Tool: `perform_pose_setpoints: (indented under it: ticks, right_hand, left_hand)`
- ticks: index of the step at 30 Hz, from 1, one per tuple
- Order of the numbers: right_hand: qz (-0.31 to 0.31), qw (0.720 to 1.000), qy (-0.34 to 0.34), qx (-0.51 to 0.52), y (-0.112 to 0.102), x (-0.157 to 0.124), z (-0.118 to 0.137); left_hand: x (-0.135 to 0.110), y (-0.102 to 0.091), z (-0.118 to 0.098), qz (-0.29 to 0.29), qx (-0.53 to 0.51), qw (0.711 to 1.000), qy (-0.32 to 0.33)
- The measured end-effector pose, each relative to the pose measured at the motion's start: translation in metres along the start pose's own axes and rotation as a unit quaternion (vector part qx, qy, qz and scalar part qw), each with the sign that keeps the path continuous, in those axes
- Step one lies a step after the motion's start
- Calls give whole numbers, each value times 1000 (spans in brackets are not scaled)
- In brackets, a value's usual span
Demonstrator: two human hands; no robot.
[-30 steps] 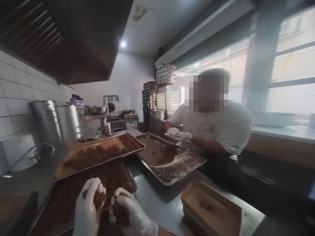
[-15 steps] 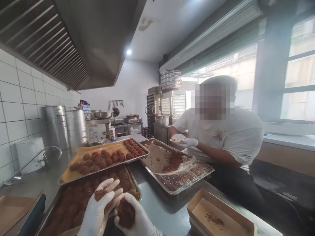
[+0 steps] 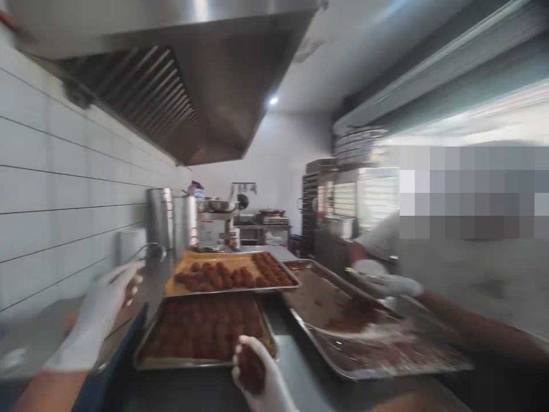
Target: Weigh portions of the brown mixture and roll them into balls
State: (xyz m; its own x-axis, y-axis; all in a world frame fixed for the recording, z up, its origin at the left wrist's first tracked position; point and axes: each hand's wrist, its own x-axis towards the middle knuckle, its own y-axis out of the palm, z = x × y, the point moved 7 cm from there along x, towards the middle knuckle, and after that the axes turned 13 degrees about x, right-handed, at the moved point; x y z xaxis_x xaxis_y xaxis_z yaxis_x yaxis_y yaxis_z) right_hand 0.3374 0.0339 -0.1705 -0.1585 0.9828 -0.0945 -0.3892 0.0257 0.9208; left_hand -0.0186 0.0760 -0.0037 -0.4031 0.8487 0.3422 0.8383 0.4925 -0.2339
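Note:
My right hand [image 3: 268, 380], in a white glove, is curled round a dark reddish-brown lump of a sticky, coarse mixture [image 3: 251, 369]. It hangs in front of the lower tray [image 3: 210, 361], which is packed with brown balls. Far to the left, my gloved left hand [image 3: 109, 306] is smeared by motion, with its fingers bent round a small brown ball [image 3: 129, 290]. Beneath that hand lies a brown cardboard box [image 3: 114, 337], partly covered by the arm. The upper tray [image 3: 257, 290], lined with yellow paper, bears rows of similar balls.
A large metal tray [image 3: 319, 349] with loose brown mixture and crumpled plastic film stands at right. Behind it, a co-worker's gloved hands [image 3: 381, 280] are close together. Tall metal pots [image 3: 160, 220] stand by the tiled wall, under a range hood [image 3: 223, 103].
My view has swung left. My left hand has moved away from my right, out to the left over the cardboard box. My right hand keeps its brown lump.

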Motion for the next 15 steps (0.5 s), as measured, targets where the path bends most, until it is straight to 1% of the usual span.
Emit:
perform_pose_setpoints:
  ticks: [1,2,4,5,7,10,12,13,15]
  right_hand:
    - [-6,1000,3,3,0,1,1]
    - [-22,1000,-7,4,-1,2,4]
    - [-41,999,-9,9,-3,5,6]
    - [-48,999,-8,12,-3,6,6]
    - [-51,999,-3,17,-3,7,6]
    - [-48,999,2,21,-2,6,6]
    - [-53,998,2,24,0,6,7]
    - [-58,998,1,25,1,6,7]
    - [-71,997,-2,28,2,6,9]
  left_hand:
    - [8,-13,-2,-4,103,994,33]
    - [17,-23,-1,3,205,977,53]
    - [31,-36,7,20,329,942,69]
    - [37,-39,13,33,363,929,73]
    - [44,-41,22,68,404,909,82]
    - [46,-41,28,120,449,880,93]
    - [44,-45,28,120,470,869,98]
    - [43,-48,27,110,477,866,100]
    - [40,-55,25,68,489,863,105]
